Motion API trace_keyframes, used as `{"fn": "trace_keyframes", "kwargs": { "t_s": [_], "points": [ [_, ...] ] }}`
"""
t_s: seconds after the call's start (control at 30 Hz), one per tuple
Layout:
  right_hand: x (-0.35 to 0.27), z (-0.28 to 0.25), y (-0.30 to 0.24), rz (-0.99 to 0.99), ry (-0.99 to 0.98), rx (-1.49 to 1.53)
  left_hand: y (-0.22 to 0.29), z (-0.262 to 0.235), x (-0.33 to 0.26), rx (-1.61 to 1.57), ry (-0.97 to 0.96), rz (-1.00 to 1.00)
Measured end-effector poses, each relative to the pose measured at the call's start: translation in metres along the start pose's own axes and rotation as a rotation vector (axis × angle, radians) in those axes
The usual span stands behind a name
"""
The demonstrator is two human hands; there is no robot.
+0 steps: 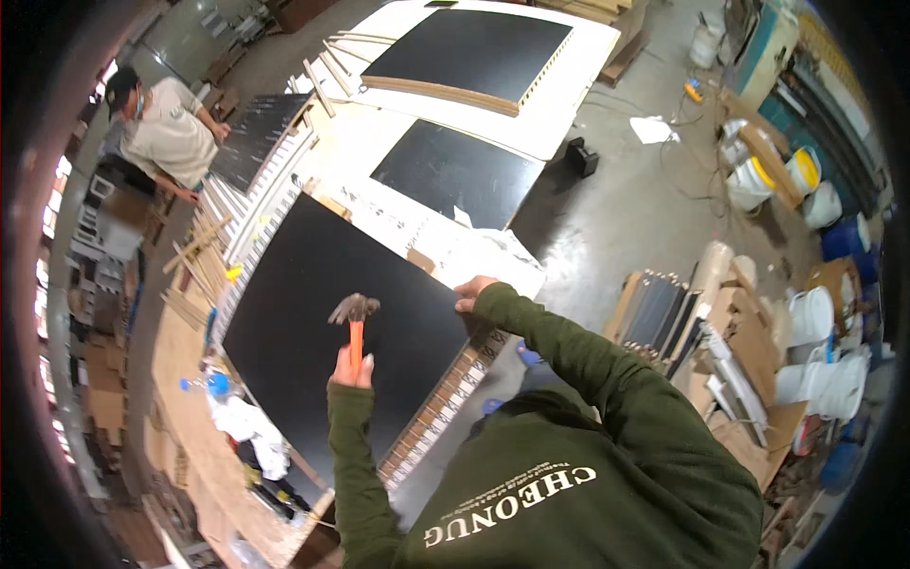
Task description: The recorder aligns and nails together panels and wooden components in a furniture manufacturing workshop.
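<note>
A claw hammer (355,337) with an orange handle is upright in my left hand (352,370), fingers wrapped round the grip. Its metal head is over a large black panel (313,275) that lies flat in front of me. At the panel's right corner my right hand (473,292) rests on the edge, fingers bent and pressed together; whether they pinch anything small is hidden. Below the panel's near side shows a striped brown and white layered edge (438,408). A small brown block (421,261) lies by the panel's far edge.
Another black panel (460,174) and a thick black-topped stack (474,57) lie farther off. At the left a co-worker (171,128) handles a dark panel (256,137). A water bottle (210,385) and white cloth (251,431) sit left. White buckets (810,318) stand right.
</note>
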State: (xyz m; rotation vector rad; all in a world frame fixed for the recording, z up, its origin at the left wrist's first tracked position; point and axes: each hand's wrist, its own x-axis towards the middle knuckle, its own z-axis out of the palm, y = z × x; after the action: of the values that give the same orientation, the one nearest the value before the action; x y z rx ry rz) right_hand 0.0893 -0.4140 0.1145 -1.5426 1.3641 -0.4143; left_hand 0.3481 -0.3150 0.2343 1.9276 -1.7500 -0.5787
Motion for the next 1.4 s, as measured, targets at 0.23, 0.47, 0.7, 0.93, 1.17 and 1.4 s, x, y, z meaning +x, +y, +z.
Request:
{"fn": "trace_keyframes", "kwargs": {
  "t_s": [0.23, 0.47, 0.7, 0.93, 1.17, 1.4],
  "points": [
    [0.023, 0.015, -0.007, -0.054, -0.024, 0.225, -0.041, 0.05, 0.135, 0.191, 0.085, -0.23],
    [0.023, 0.003, -0.009, -0.114, -0.025, 0.175, -0.03, 0.034, 0.183, 0.087, 0.127, -0.389],
    [0.026, -0.001, -0.006, -0.135, -0.017, 0.184, -0.034, 0.029, 0.216, 0.167, -0.073, -0.481],
    [0.026, 0.004, -0.006, -0.147, -0.012, 0.204, -0.017, 0.025, 0.213, 0.296, -0.112, -0.307],
    [0.025, -0.005, -0.006, -0.116, -0.018, 0.172, 0.086, 0.036, 0.237, 0.673, -0.349, 0.082],
    [0.024, -0.001, -0.003, -0.127, -0.003, 0.222, 0.123, 0.053, 0.274, 0.984, -0.629, 0.246]
  ]
}}
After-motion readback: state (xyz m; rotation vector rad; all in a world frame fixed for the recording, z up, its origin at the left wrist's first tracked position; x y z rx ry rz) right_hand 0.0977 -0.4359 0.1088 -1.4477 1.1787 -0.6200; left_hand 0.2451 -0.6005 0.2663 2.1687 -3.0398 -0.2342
